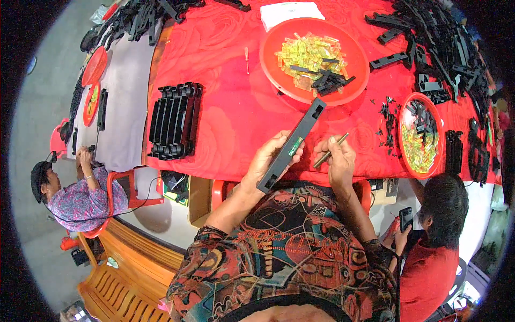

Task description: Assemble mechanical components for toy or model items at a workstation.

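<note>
My left fingers (276,144) are closed around a black bar (285,155) with a green insert (295,146); my right fingers (322,146) grip a brass-coloured rod (322,160) just beside it, and a glancing push could, in my judgement, scratch or dislodge the insert. The bar's far end could catch the large red tray (270,67) beyond my fingers, holding yellow vials (299,52) and black pieces (332,83). Right of them, a smaller red tray (402,119) holds similar mixed contents.

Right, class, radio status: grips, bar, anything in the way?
Left grip: holding black bar, green insert visible. Right grip: holding brass-coloured rod. Red tray behind bar's far end.
</note>
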Motion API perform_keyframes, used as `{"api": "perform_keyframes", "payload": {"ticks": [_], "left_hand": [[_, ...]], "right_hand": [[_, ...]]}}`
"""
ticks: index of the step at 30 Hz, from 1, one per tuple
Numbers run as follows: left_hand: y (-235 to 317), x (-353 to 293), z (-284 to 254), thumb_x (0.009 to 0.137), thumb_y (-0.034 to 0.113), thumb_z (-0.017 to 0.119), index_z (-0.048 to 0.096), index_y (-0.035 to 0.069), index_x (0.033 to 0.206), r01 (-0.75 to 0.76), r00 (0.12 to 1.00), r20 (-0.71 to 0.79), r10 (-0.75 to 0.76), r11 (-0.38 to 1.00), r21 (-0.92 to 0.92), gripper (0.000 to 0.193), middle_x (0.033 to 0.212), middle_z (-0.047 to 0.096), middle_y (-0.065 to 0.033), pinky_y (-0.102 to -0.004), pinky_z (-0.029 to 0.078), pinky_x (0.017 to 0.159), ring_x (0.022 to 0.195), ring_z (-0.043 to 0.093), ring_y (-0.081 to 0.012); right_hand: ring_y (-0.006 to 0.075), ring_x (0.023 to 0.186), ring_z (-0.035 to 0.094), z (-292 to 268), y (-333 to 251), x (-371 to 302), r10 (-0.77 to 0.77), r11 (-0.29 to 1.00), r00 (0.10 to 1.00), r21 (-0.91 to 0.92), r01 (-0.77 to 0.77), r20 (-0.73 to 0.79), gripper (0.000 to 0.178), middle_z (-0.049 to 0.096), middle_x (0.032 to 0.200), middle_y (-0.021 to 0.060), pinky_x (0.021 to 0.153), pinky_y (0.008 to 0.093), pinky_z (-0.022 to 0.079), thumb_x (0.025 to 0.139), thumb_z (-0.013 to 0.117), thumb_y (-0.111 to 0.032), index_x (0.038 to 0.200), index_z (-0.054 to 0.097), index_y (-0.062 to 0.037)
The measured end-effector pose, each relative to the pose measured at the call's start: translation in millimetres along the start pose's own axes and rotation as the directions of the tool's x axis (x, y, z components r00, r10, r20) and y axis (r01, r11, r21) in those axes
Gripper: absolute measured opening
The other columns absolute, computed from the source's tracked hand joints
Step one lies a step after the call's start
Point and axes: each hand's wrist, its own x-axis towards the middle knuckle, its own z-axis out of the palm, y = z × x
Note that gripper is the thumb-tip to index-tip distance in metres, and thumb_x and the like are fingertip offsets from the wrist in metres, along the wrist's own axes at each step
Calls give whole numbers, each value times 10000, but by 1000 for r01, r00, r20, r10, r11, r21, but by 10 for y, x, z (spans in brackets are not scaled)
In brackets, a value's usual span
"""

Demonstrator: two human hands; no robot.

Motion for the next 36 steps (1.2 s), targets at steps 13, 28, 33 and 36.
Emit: {"api": "perform_keyframes", "payload": {"ticks": [13, 28, 33, 36], "left_hand": [[154, -17, 49, 836, 59, 573, 521, 5, 1032, -127, 992, 65, 110, 764, 633, 210, 883, 592, -118, -273, 518, 686, 776, 610, -215], [28, 188, 11, 760, 104, 574, 486, -11, 1132, -369, 792, 609, 41, -761, 533, 399, 1020, 511, -171, -391, 438, 806, 931, 518, -309], [82, 10, -101, 666, 171, 704, 528, 15, 1079, -264, 774, 591, 228, -732, 628, 475, 1021, 529, -144, -395, 418, 787, 915, 518, -304], [30, -16, -154, 678, 143, 693, 571, 26, 1001, -271, 755, 610, 241, -732, 625, 365, 993, 543, -127, -390, 432, 758, 888, 529, -294]], "right_hand": [[157, 623, 544, -177, 22, 1, -200, 898, 979, -408, 166, -43, 334, 568, 743, 95, 557, 293, 447, 949, 401, -277, 830, 546, -1], [158, 589, 544, -514, -8, 94, -288, 800, 952, -572, 181, -101, 188, 532, 743, 115, 512, 315, 425, 908, 496, -159, 851, 553, 11], [88, 540, 501, -629, -108, 58, -308, 680, 951, -698, 224, 5, 161, 529, 651, 48, 470, 254, 387, 885, 542, -143, 795, 564, -11], [42, 494, 477, -644, -206, 34, -89, 743, 996, -666, 68, 2, 140, 530, 614, -3, 444, 188, 378, 882, 557, -128, 782, 569, -31]]}}
